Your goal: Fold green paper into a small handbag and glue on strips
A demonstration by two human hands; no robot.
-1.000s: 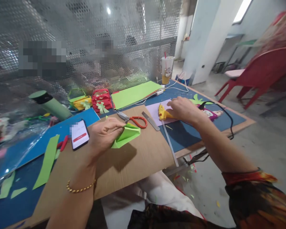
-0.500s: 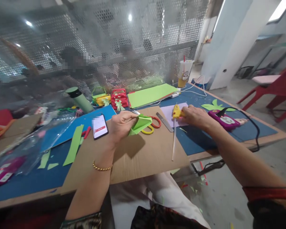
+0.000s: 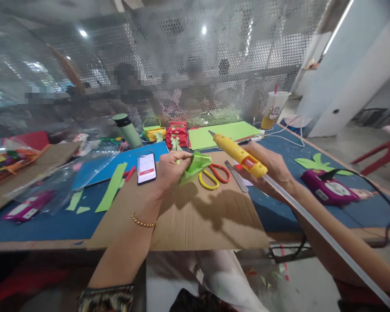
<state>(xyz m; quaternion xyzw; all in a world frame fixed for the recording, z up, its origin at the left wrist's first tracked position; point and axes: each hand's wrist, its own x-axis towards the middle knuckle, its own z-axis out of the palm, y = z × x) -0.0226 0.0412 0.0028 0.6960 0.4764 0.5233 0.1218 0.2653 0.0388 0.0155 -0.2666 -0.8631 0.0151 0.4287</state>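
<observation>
My left hand (image 3: 173, 170) pinches a folded green paper piece (image 3: 198, 164) above the cardboard sheet (image 3: 188, 229). My right hand (image 3: 268, 162) is wrapped round a yellow hot glue gun (image 3: 238, 154), held raised with its nozzle toward the upper left. A long whitish glue stick (image 3: 321, 234) runs out of the gun's back end toward the lower right. Scissors (image 3: 220, 173) with one yellow and one orange handle loop lie just right of the green piece, their blades hidden. Beside them rests a flat metal ruler-like strip (image 3: 236, 176).
A phone (image 3: 147, 169) lies left of my left hand, near green paper strips (image 3: 112, 188). Behind stand a green bottle (image 3: 127, 131), small yellow and red bags (image 3: 177, 135), green sheets (image 3: 227, 132) and a drink cup (image 3: 274, 109). A purple corded box (image 3: 328, 187) sits at right.
My right hand has lifted the glue gun off the table and turned it, bringing it nearer the green paper. My left hand still holds the paper. The camera view has shifted.
</observation>
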